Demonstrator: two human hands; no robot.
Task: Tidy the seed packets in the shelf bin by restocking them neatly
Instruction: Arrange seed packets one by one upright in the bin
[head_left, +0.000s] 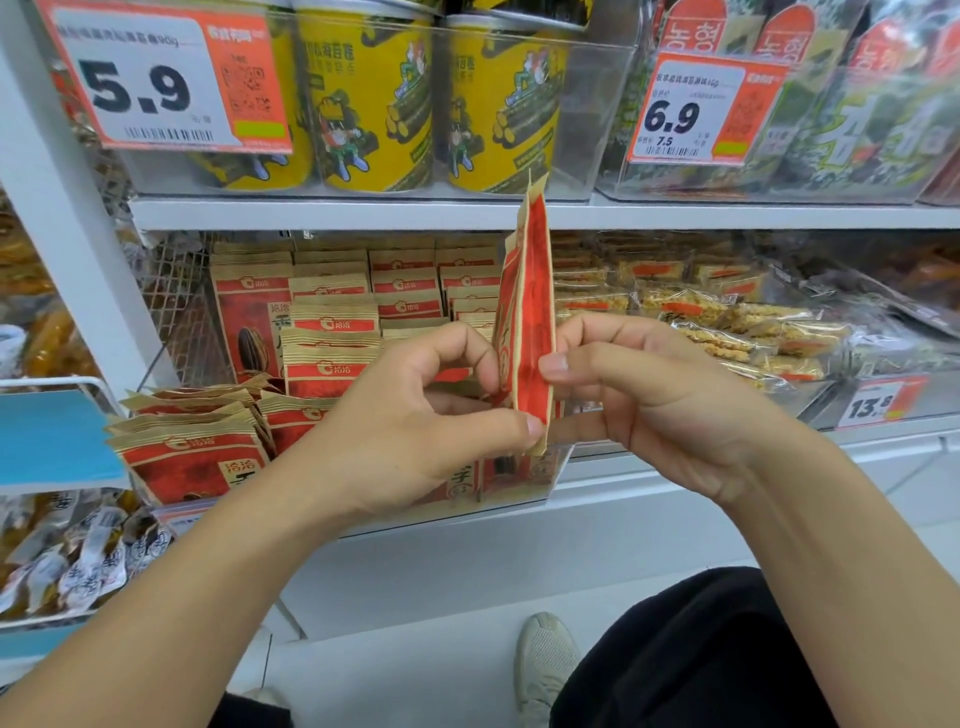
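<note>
Here, what we see from the head camera:

Left hand: our left hand (415, 415) has its fingers curled in, thumb and fingertips pinching the held packet (525, 312) at its lower left side.

Right hand: our right hand (649, 395) pinches the same packet from the right, thumb pressed on its red face, the other fingers curled behind it.

Held packet: a red and kraft-brown seed packet, upright and turned edge-on to us, raised in front of the bin with its top reaching the shelf edge (363, 214) above.

Shelf bin: a clear bin (524, 493) on the middle shelf, directly behind and below both hands.

Seed packets in the bin: matching packets (332, 332) stand upright in rows toward the back; at the front left a loose stack (192, 447) leans forward and fans out unevenly.

Upper shelf: yellow canisters (374, 98) in a clear tray, with price tags reading 5.9 (156, 78) and 6.9 (701, 111).

Right neighbour: clear-wrapped snack bars (727, 322) piled in the next bin, a 13.8 tag (878, 402) at its front.

Left neighbour: wrapped snacks (67, 561) in a lower wire basket.

Below: a dark trouser leg (701, 660) and a pale shoe (543, 660) on the light floor.
</note>
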